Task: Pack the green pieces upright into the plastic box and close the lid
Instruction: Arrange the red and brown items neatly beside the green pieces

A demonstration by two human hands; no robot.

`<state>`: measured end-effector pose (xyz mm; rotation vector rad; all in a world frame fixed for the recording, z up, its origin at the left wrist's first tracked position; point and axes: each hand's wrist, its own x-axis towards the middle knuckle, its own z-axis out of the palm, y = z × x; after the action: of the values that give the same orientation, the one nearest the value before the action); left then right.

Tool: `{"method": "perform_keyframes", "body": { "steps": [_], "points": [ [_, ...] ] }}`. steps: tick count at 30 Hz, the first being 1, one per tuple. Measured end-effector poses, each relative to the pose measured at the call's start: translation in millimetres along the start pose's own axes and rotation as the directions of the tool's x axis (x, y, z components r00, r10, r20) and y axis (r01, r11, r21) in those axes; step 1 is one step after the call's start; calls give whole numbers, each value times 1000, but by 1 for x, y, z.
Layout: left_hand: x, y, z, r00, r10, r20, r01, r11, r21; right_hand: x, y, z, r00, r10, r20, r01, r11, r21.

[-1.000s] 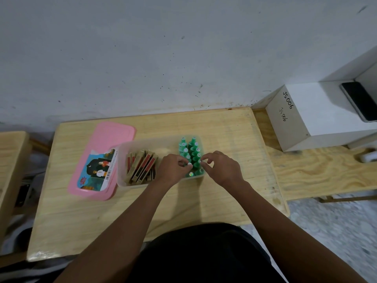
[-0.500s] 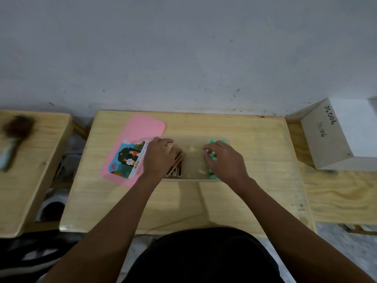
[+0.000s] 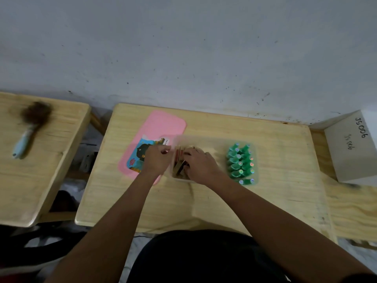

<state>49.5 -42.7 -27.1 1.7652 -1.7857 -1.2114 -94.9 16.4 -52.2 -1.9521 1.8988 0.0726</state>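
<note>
While both hands are shifting off the green stack to the box's other end, the wooden table (image 3: 224,205) is sitting unchanged. Clear plastic box (image 3: 214,137) is lying under both grips. Pink lid (image 3: 163,123) is lying flat just left of the left hand (image 3: 157,160), not yet on. Green pieces (image 3: 240,162) are standing upright in the box, right of the right hand (image 3: 201,166). Right hand's fingers are curling around the brown flat pieces (image 3: 178,158). Left hand is curling at the box's left wall, and I can't tell what it's holding. Green packing is looking done, lid likely coming next.

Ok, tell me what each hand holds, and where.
Right hand: fingers curled over the tops of the brown pieces in the box. Left hand: at the box's left wall, hold cannot be told.
</note>
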Motion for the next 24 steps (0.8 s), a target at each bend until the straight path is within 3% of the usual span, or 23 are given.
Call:
{"method": "perform_keyframes", "body": {
  "steps": [4, 12, 19, 22, 24],
  "points": [
    [6, -5, -3, 997, -47, 57, 49, 998, -38, 8, 3, -5, 998, -23, -53, 16, 992, -128],
    [4, -1, -3, 997, -58, 46, 61, 995, -75, 23, 1, -12, 997, -75, -14, 69, 965, -252],
    [-2, 2, -1, 999, -40, 4, 40, 999, -37, 30, 15, -24, 951, -309, 20, 295, 886, -358],
    [-1, 1, -1, 999, -47, 1, 47, 998, -46, 27, 28, -29, 920, -391, 7, 370, 864, -342],
    [-1, 1, 0, 999, -47, 4, 47, 998, -42, 19, 35, -37, 914, -405, 14, 396, 886, -243]
  ]
}}
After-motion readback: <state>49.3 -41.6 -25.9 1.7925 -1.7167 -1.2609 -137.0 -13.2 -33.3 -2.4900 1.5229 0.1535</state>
